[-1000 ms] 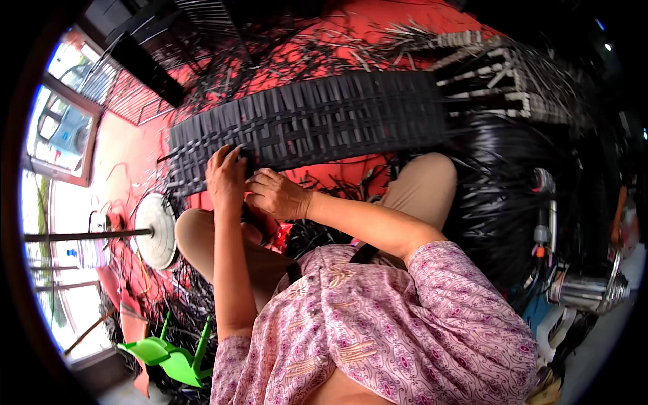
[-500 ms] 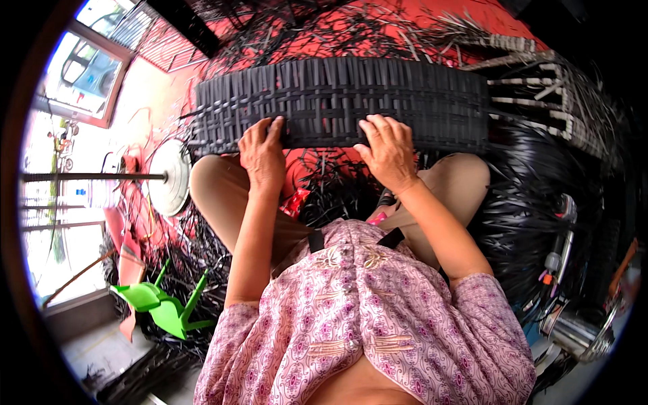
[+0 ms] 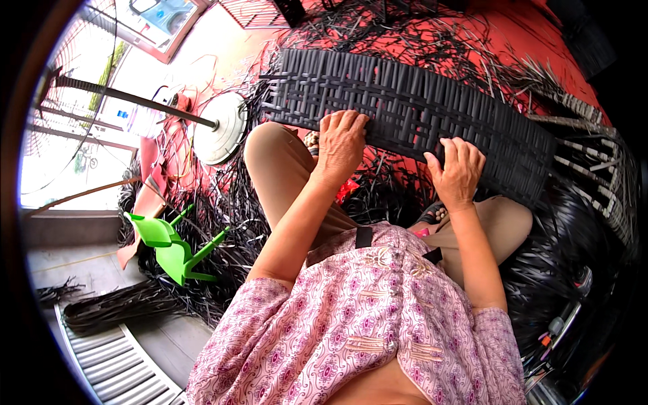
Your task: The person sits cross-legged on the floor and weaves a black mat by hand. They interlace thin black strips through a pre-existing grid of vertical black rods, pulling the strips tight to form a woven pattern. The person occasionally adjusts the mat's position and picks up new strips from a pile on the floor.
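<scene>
A long woven panel of flat black strips (image 3: 405, 101) lies across my knees, slanting down toward the right. My left hand (image 3: 341, 145) holds its near edge left of the middle, with the fingers bent over the top face and the thumb close by. Further right, my right hand (image 3: 457, 174) grips the same edge, fingertips on the weave and thumb apart from the fingers. The undersides of both grips are hidden. Loose strip ends stick out at the panel's left end.
Loose black strips (image 3: 560, 250) heap up at the right and over the red floor (image 3: 520, 40). Beside my left knee stands a round white base with a pole (image 3: 219, 128). A small green chair (image 3: 177, 253) lies at the left. A pale woven frame (image 3: 601, 155) is at the far right.
The view has swung, so the surroundings appear shifted and tilted. The panel now slants down to the right in the picture. Both hands stay on its near edge.
</scene>
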Available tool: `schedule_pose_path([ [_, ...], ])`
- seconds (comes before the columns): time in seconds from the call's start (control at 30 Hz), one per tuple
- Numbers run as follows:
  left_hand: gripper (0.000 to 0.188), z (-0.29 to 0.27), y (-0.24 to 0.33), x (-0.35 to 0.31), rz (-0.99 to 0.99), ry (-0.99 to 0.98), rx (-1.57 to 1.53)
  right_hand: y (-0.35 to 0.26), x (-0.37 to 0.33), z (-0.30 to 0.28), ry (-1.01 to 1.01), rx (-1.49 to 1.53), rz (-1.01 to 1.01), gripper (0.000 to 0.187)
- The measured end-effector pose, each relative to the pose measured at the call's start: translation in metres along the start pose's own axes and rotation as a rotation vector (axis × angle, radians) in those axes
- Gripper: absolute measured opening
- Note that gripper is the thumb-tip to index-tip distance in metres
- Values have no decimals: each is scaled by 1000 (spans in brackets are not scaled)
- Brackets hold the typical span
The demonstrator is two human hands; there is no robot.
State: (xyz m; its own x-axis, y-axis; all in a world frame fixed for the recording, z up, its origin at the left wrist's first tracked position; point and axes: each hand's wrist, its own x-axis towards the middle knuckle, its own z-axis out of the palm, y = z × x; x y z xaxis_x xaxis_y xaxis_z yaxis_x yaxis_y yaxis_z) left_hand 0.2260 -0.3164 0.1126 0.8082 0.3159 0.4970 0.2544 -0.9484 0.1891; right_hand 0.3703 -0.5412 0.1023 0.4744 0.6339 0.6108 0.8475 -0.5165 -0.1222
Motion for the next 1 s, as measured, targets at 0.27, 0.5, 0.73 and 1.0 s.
schedule_pose_path([
  [0.27, 50, -9, -6, 0, -130, 24, -66, 6, -5, 11, 31, 2, -13, 45],
  [0.5, 60, 2, -28, 20, -17, 84, -151, 12, -4, 19, 22, -10, 12, 55],
  [0.73, 49, -30, -60, -6, -371, -116, 152, 6, -12, 16, 34, -50, -14, 60],
  [1.0, 49, -27, -84, 13, -314, -32, 174, 1, -16, 12, 77, 33, -6, 52],
])
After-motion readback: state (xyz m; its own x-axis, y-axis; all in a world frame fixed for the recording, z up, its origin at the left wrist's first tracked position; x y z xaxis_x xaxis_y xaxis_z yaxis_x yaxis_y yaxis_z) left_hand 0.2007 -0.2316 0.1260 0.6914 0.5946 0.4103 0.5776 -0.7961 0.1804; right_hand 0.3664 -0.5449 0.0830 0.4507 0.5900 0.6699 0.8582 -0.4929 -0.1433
